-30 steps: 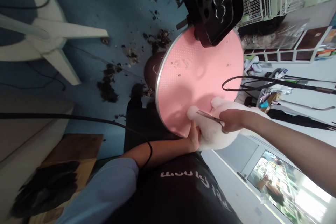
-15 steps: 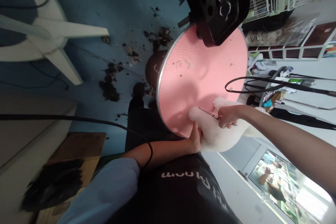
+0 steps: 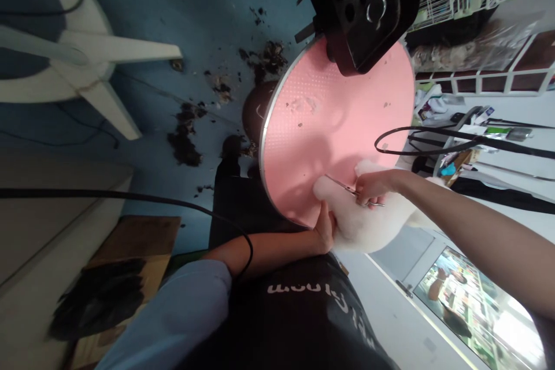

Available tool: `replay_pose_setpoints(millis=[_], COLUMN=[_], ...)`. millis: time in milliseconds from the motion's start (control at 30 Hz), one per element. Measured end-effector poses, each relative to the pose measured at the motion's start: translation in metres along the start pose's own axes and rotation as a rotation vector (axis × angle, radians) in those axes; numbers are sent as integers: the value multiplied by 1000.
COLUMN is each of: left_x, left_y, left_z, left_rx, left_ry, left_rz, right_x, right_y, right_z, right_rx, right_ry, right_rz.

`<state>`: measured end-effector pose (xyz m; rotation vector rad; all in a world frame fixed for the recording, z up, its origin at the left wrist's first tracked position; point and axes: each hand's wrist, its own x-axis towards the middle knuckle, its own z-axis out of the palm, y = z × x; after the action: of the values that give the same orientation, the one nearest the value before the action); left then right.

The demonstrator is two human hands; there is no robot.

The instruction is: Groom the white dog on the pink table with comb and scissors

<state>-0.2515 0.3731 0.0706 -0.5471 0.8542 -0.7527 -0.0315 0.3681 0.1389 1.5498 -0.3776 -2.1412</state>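
A white fluffy dog point(image 3: 368, 225) stands on a round pink grooming table point(image 3: 303, 121); its head is hard to make out behind my right arm. My right hand point(image 3: 373, 186) is closed round the handles of a pair of metal scissors point(image 3: 340, 184). Their blades lie along the upper edge of the dog's rounded leg, tips near the end of the leg. My left hand point(image 3: 324, 228) grips that same leg from below, its thumb pressed into the fur and its other fingers partly hidden.
A black tool holder point(image 3: 358, 23) with ring-handled tools overhangs the table's far side. A black loop point(image 3: 390, 140) hangs just above the dog. Dark hair clumps point(image 3: 184, 139) litter the blue floor, near a white chair base point(image 3: 99, 49). A black cable point(image 3: 173, 199) crosses my left arm.
The scissors and my right hand have shifted slightly left along the leg. My left hand keeps its place on the dog. The whole view has moved a little.
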Motion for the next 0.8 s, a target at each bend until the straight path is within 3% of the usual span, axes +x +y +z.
replay_pose_setpoints(millis=[100, 167, 367, 633, 800], left_x=[-10, -13, -9, -16, -13], left_y=[4, 6, 4, 9, 6], left_z=[16, 21, 15, 25, 18], left_rx=[12, 18, -18, 20, 31], left_ry=[122, 127, 89, 115, 112], left_rz=[-8, -1, 10, -8, -6], right_x=[2, 3, 5, 5, 2], right_y=[2, 4, 5, 0, -5], right_z=[-1, -2, -5, -9, -10], right_rx=[34, 36, 49, 13, -46], right_ry=[-4, -9, -23, -31, -16], right_rz=[-16, -26, -37, -35, -34])
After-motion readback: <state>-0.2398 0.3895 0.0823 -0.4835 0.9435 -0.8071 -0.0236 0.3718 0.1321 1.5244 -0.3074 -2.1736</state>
